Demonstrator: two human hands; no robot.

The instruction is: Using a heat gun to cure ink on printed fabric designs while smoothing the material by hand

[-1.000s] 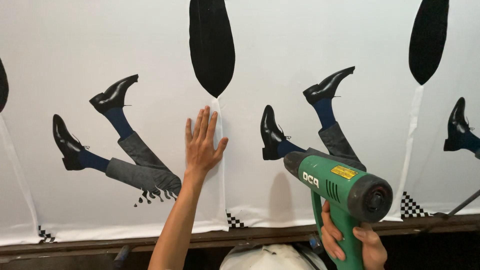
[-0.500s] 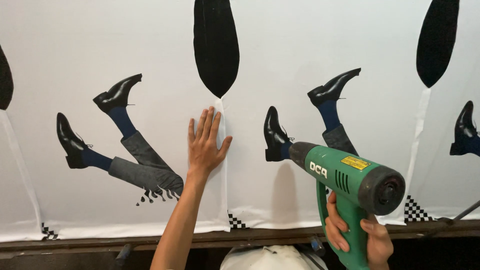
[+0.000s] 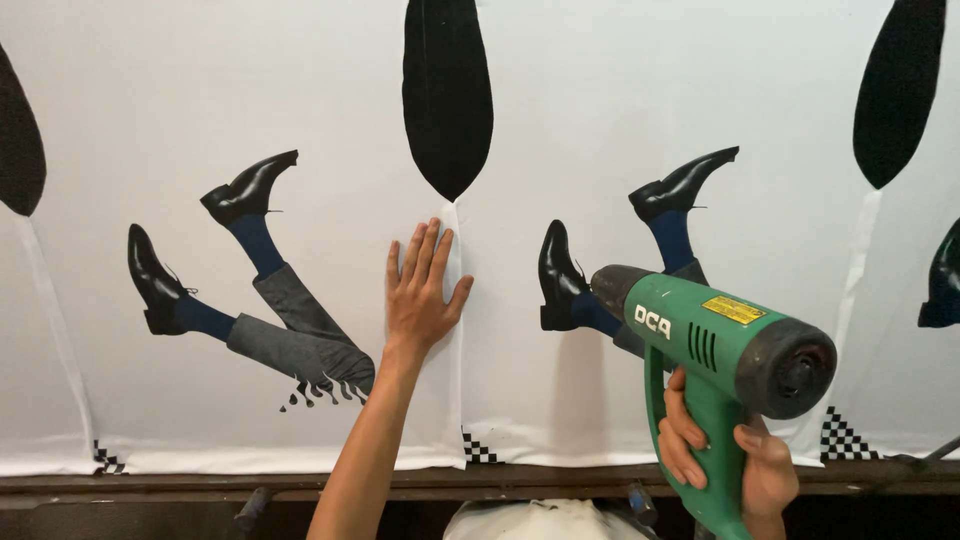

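My left hand (image 3: 420, 295) lies flat with fingers spread on a white printed sheet (image 3: 620, 90) stretched over an upright surface, right beside a vertical seam under a black leaf shape (image 3: 446, 90). My right hand (image 3: 725, 460) grips the handle of a green heat gun (image 3: 720, 345). Its dark nozzle points at the sheet just right of the seam, near a printed pair of legs in black shoes (image 3: 600, 270). Another printed pair of legs (image 3: 250, 300) lies left of my left hand.
A dark wooden ledge (image 3: 200, 485) runs along the sheet's lower edge. More black leaf shapes sit at the far left (image 3: 20, 140) and upper right (image 3: 900, 85). A white rounded object (image 3: 540, 520) shows below the ledge.
The view has shifted slightly, so the heat gun sits a little further right and lower in frame. My left hand stays pressed flat on the sheet by the seam.
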